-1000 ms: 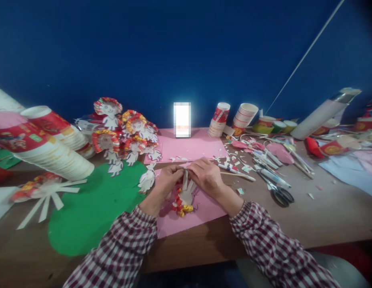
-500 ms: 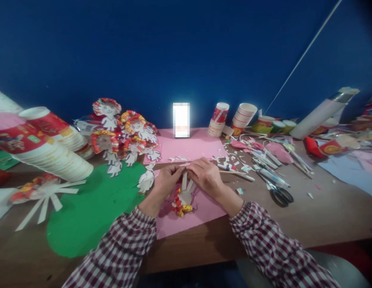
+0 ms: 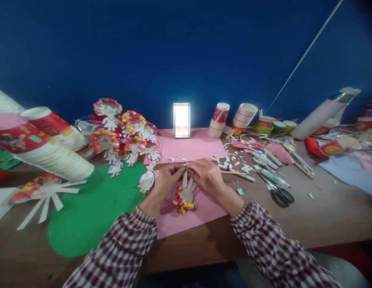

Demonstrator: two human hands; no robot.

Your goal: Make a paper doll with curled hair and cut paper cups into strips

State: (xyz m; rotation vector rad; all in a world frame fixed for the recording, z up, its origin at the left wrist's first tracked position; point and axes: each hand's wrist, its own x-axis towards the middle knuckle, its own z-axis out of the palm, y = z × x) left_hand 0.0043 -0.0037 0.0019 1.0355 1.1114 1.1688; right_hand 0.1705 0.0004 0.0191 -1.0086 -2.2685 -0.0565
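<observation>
Over a pink paper sheet point(image 3: 177, 226), my left hand point(image 3: 168, 180) and my right hand point(image 3: 207, 176) meet with their fingertips together. Between them they pinch the end of a white strip of a cut paper cup point(image 3: 186, 196). Red and yellow curled strips ring the cup's near side, and a few straight white strips point away from me. The exact fingertip contact is partly hidden. Left of my left hand lies a white paper figure cutout point(image 3: 147, 179), on the edge of a green paper sheet point(image 3: 93, 216).
Finished-looking paper dolls point(image 3: 133, 124) stand at the back left. Tilted cup stacks point(image 3: 54, 148) lean at the left, near another cut cup point(image 3: 51, 190). Black-handled scissors point(image 3: 280, 196), pens and paper scraps lie right. Upright cup stacks point(image 3: 244, 116) and a bright blurred screen point(image 3: 181, 120) stand behind.
The cut cup has shifted slightly up and its curled ring shows a little more. Both hands keep nearly the same place and grip.
</observation>
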